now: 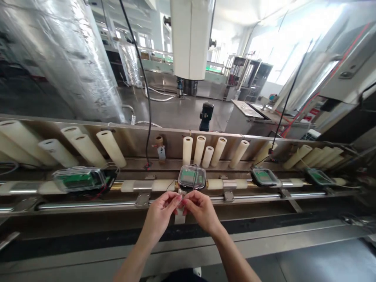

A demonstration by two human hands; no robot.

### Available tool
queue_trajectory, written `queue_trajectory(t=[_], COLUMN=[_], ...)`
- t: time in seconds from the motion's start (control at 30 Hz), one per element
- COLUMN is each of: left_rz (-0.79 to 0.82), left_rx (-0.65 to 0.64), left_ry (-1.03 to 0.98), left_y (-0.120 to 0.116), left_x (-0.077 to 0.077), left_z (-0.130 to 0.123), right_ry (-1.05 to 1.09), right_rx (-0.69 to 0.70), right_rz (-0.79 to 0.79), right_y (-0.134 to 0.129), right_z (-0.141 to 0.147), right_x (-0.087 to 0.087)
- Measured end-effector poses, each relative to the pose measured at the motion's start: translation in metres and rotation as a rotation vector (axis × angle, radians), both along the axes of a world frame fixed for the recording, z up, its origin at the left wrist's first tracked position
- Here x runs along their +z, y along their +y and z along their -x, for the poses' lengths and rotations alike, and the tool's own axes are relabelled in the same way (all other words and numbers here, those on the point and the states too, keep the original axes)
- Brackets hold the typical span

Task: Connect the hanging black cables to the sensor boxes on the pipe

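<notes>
left hand (168,205) and right hand (197,205), fingertips pinched nearly together just below the clear-covered meter (192,176); what they grip cannot be told. the meter sits on the pipe line (164,185); pale tubes (199,150) stand behind it.

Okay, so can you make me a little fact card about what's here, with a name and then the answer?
Left hand: fingertips pinched
Right hand: fingertips pinched, next to the left
Between them: something small, too hidden to tell
Nearest box: clear lid, green inside, just beyond the fingers
Pale tubes: leaning in groups along the metal back wall
</notes>
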State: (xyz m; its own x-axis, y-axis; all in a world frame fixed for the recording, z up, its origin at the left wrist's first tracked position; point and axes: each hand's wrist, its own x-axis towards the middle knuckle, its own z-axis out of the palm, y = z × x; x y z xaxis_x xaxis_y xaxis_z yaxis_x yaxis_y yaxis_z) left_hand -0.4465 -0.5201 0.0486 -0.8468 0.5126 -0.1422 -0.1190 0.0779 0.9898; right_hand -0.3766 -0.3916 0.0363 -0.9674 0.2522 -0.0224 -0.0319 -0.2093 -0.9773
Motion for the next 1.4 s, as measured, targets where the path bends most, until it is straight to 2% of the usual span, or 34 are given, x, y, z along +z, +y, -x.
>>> queue_trajectory(t=[0.17, 0.37, 0.67, 0.93, 1.17, 1.4], left_rz=[-0.006, -0.078, -0.212, -0.120, -0.115, -0.081], left_rx=[0.012, 0.041, 0.118, 0.186, 0.202, 0.269], left_ry=[0.006, -0.067, -0.211, -0.123, -0.135, -0.076], left_y=[0.007, 0.017, 0.021, 0.017, 0.015, 0.015], left_x=[0.001, 0.005, 0.003, -0.001, -0.006, -0.011], left_z=[0.002, -0.002, -0.006, -0.002, -0.003, -0.011], right_ry=[-0.015, -0.008, -0.040, -0.066, -0.070, -0.086], right_rx=[0.010, -0.047, -0.039, -0.069, -0.099, -0.161], right_rz=[-0.039, 0.049, 0.107, 0.102, 0.042, -0.171], right_y=[0.007, 0.013, 0.016, 0.018, 0.014, 0.008], right_z=[-0.001, -0.002, -0.001, 0.003, 0.008, 0.013], right_x=[0.003, 0.006, 0.005, -0.002, -0.003, -0.007])
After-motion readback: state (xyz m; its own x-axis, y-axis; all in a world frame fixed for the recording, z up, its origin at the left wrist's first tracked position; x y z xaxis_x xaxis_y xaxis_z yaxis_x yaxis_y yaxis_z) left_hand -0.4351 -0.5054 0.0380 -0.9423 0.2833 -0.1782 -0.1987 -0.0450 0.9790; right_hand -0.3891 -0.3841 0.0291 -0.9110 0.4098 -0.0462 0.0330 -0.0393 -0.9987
